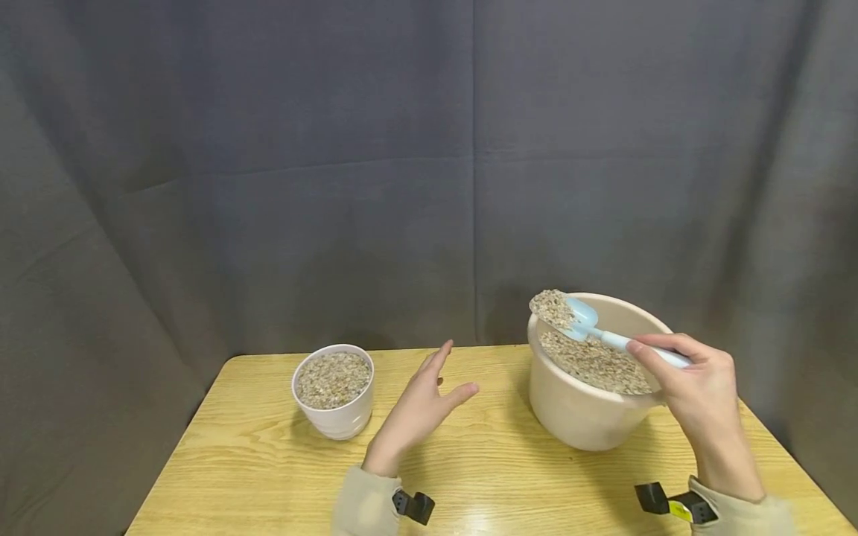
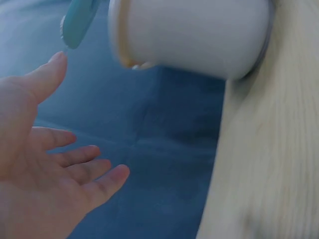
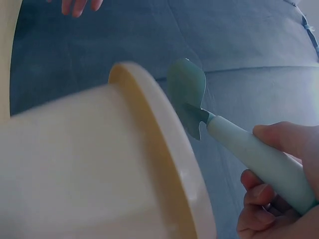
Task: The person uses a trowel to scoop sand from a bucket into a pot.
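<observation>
My right hand point(image 1: 704, 391) grips the pale handle of a light blue hand trowel point(image 1: 585, 318), fingers curled around it in the right wrist view. A heap of gravel point(image 1: 553, 307) lies on the trowel's blade, which is over the left rim of a large cream bucket point(image 1: 583, 424). More gravel fills part of that bucket. My left hand point(image 1: 418, 409) hovers over the table between the bucket and a small white pot point(image 1: 338, 424), its fingers extended and holding nothing. Gravel point(image 1: 335, 380) fills the small pot nearly to its rim.
Both containers stand on a light wooden table point(image 1: 469, 476), the pot to the left and the bucket to the right. Behind the table hangs a dark grey curtain point(image 1: 335, 186). Each wrist wears a black strap with a small camera point(image 1: 415, 506).
</observation>
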`<state>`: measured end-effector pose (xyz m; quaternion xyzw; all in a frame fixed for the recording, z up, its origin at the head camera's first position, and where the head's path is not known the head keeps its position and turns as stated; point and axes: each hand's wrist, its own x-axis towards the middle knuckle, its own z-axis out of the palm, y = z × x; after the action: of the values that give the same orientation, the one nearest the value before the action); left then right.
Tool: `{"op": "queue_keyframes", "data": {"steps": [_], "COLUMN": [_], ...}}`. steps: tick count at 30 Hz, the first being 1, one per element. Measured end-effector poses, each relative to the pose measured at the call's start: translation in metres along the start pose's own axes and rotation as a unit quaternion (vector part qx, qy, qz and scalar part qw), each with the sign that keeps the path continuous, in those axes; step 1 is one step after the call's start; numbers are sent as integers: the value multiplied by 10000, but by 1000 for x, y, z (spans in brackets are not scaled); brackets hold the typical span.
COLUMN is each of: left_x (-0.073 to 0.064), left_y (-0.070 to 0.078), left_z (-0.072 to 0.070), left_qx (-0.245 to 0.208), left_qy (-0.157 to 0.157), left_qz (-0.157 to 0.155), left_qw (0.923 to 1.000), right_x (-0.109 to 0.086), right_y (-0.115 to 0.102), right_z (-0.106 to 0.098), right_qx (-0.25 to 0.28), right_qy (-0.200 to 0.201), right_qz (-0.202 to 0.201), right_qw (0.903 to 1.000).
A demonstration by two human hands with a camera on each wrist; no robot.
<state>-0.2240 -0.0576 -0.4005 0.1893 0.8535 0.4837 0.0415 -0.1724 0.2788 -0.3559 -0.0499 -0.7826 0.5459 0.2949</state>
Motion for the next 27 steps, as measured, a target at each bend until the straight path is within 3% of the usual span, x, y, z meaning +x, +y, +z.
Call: {"op": "queue_keyframes", "data": {"steps": [7, 13, 22, 27], "left_x": [-25, -45, -68, -78], "left_y": [-2, -11, -34, -44], "left_z": [-33, -61, -100, -112], "left_qx": [8, 76, 543, 455], "left_qy": [448, 911, 1717, 2059], "left_qz": [124, -62, -332, -392], "left_qw": [9989, 9958, 9831, 9767], "right_x": [-1, -2, -5, -8], "right_y": [-16, -25, -28, -29], "right_z": [20, 34, 65, 84], "right_qx": [110, 49, 414, 600], "right_qy": [-163, -331, -605, -837], "right_qz": [10, -187, -772, -832], "right_qw": [9998, 9993, 9943, 9912]}}
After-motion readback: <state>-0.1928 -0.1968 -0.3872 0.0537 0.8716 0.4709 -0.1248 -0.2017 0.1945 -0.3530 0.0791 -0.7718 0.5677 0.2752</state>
